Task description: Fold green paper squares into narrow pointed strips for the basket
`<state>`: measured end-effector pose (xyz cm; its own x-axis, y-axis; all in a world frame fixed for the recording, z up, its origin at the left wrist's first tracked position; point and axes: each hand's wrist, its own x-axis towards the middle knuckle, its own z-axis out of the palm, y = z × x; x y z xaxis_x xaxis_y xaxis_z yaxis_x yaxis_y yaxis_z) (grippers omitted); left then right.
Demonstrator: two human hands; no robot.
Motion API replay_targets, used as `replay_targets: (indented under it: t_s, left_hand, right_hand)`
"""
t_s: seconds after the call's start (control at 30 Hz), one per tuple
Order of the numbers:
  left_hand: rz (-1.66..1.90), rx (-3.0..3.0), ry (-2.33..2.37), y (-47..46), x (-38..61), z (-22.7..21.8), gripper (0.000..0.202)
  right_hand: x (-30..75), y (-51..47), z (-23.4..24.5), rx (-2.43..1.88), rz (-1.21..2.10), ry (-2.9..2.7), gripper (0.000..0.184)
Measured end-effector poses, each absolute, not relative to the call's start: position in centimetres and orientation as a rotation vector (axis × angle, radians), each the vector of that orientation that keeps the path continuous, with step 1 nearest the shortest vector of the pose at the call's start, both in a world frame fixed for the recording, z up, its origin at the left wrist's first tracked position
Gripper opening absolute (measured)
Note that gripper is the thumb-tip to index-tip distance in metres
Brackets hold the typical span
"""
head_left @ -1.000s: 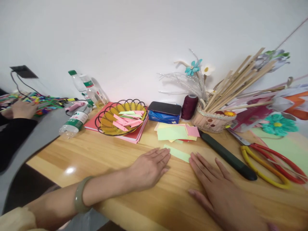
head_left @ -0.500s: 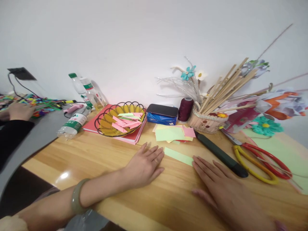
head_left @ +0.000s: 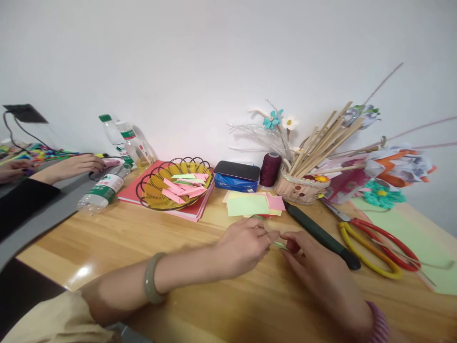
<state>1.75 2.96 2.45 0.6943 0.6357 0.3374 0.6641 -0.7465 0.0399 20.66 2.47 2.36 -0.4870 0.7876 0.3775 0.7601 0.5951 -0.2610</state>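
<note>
Where the fingertips come together, a sliver of green paper strip [head_left: 281,246] shows, low over the wooden table [head_left: 214,314]; the rest of it is hidden by the knuckles. Right hand [head_left: 314,267]: thumb and bent fingers look closed on the strip at its visible part, a light pinch. Left hand [head_left: 241,245]: fingers curled, tips just beside the strip, undersides out of sight; cannot tell whether they grip or only steady it.

Handling, my judgement: next to no weight, thin, a little springy, quick to crease. A hard squeeze would leave a stray line; a sharp tug could tear it. Loose, it would likely skid on smooth wood. Best hold: thumb and forefinger at each end, pads flat, middle left free.

Bearings from the strip, twelve toward the wall [head_left: 143,47]. Eleven o'clock, near: loose stack of paper slips [head_left: 248,206]. Just short of twelve, farther: maroon thread spool [head_left: 270,170]. Between two and three, by the right hand: dark green handle [head_left: 321,236]. Three: scissors [head_left: 389,273], red and yellow grips. Ten, well apart: yellow basket [head_left: 152,193] bearing pink and green paper pieces [head_left: 185,190]. Beyond, between nine and ten: a co-worker's hand [head_left: 76,164].
</note>
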Motion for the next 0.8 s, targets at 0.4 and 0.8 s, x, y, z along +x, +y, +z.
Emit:
replay_targets:
  t_s: [0.4, 0.8]
  left_hand:
    - [-0.913, -2.444, -0.532, 2.4, 1.2, 2.9, 0.025]
    - [-1.124, -2.514, -0.386, 3.7, 0.3, 3.3, 0.016]
  right_hand:
    - [19.7, 0.8, 2.3, -1.245, 0.553, -2.166, 0.026]
    - [19.6, 1.1, 2.6, -1.223, 1.035, -1.997, 0.032]
